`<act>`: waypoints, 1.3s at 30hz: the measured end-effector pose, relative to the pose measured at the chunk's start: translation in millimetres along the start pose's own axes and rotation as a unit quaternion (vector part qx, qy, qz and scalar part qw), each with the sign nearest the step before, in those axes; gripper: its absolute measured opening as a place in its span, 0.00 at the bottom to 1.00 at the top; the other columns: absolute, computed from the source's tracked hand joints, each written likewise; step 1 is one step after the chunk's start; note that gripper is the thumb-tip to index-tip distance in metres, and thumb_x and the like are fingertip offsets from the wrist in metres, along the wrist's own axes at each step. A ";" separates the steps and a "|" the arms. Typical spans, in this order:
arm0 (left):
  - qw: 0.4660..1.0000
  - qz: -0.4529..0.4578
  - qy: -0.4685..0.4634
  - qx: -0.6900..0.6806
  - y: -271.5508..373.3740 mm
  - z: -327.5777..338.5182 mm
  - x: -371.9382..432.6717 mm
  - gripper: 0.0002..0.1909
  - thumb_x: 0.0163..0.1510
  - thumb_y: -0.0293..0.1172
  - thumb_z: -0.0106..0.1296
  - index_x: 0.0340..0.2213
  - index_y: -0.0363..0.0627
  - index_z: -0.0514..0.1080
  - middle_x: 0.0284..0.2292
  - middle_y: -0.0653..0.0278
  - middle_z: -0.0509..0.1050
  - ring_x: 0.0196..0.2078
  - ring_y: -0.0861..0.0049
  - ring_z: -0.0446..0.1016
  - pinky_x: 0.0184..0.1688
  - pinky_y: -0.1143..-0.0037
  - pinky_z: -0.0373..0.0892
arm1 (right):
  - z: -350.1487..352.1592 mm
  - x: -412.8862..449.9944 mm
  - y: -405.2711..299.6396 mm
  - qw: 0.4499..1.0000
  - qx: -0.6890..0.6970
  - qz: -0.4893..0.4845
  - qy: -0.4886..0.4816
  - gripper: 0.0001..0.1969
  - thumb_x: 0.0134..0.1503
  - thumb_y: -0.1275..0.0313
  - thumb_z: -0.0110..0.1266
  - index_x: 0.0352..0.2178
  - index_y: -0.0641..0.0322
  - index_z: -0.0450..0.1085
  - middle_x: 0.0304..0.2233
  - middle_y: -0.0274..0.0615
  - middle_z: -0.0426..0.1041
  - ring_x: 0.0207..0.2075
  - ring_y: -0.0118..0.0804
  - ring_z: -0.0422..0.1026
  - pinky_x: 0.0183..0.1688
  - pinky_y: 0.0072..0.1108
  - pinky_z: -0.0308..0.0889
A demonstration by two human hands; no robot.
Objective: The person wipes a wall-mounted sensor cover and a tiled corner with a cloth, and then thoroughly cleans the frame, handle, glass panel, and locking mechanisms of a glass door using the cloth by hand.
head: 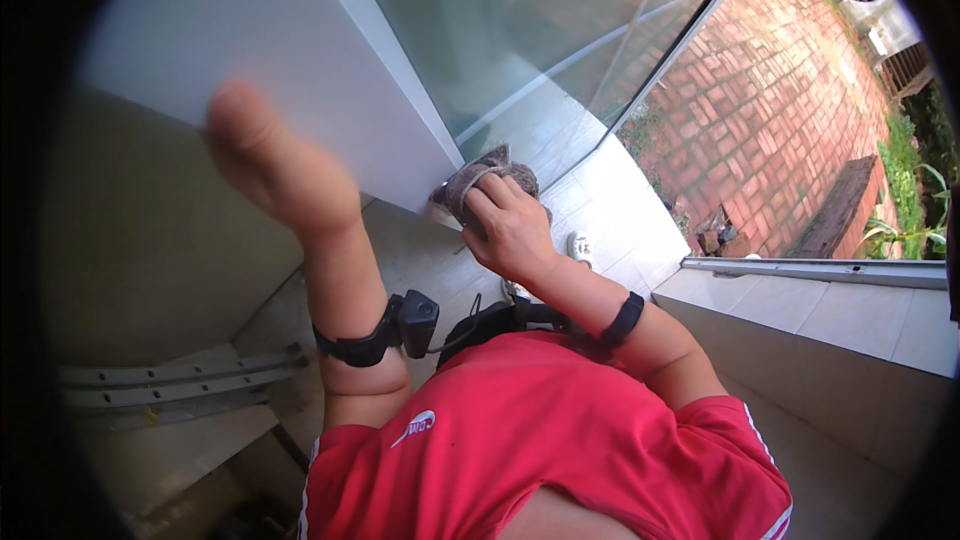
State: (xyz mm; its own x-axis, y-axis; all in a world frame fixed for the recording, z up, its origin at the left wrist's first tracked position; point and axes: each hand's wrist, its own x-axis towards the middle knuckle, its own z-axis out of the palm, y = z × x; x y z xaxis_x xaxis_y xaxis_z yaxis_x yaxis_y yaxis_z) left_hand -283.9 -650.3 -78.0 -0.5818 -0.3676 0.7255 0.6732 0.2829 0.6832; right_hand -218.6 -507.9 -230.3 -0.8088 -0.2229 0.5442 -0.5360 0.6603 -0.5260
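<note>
My right hand (514, 229) is closed on a grey-brown cloth (487, 172), which is bunched against the lower part of a glass panel (517, 52) beside its pale frame (390, 67). My left hand (277, 157) is raised at the left, in front of the white panel (225, 30) next to the glass. It is blurred, and its fingers are mostly hidden, so whether they are apart cannot be told. Nothing shows in it. Bands circle both forearms, the left one with a small black device (418, 322).
A tiled ledge (825, 307) with a metal track (810, 268) lies at the right. Beyond the glass is a brick-paved yard (757, 105) with a wooden plank (836, 206) and plants. Metal rails (172, 382) lie at the lower left, near a slab (202, 450).
</note>
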 end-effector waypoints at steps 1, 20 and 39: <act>1.000 -0.005 0.001 -0.001 -0.3 -0.2 0.1 0.39 0.59 0.60 0.36 0.51 0.28 0.58 0.50 0.53 0.63 0.52 0.68 0.63 0.55 0.71 0.59 | 0.8 0.6 -0.7 1.000 0.012 -0.014 -0.008 0.17 0.37 0.75 0.56 0.33 0.58 0.67 0.35 0.41 0.65 0.35 0.42 0.66 0.35 0.28 0.66; 0.999 0.026 -0.026 0.018 -12.5 -3.6 12.2 0.38 0.59 0.60 0.34 0.48 0.28 0.60 0.47 0.54 0.65 0.48 0.71 0.65 0.52 0.73 0.61 | 11.6 23.6 11.9 0.989 0.108 -0.052 -0.088 0.08 0.37 0.72 0.54 0.23 0.58 0.67 0.27 0.41 0.67 0.32 0.47 0.68 0.33 0.31 0.67; 0.999 0.028 -0.031 0.016 -1.9 -1.2 8.5 0.42 0.58 0.62 0.35 0.52 0.26 0.57 0.51 0.50 0.62 0.52 0.65 0.63 0.55 0.70 0.60 | 2.8 23.3 33.6 0.884 0.336 0.318 0.067 0.14 0.45 0.75 0.48 0.35 0.69 0.69 0.25 0.39 0.72 0.28 0.26 0.69 0.34 0.21 0.67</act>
State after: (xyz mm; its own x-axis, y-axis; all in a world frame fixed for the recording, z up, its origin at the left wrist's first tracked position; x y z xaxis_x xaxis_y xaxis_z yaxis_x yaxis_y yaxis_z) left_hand -289.6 -655.0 -73.3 -0.5723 -0.2946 0.7653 0.6911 0.3290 0.6435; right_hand -256.1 -492.8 -237.1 -0.9865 0.1571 0.0471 -0.0420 0.0357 -0.9985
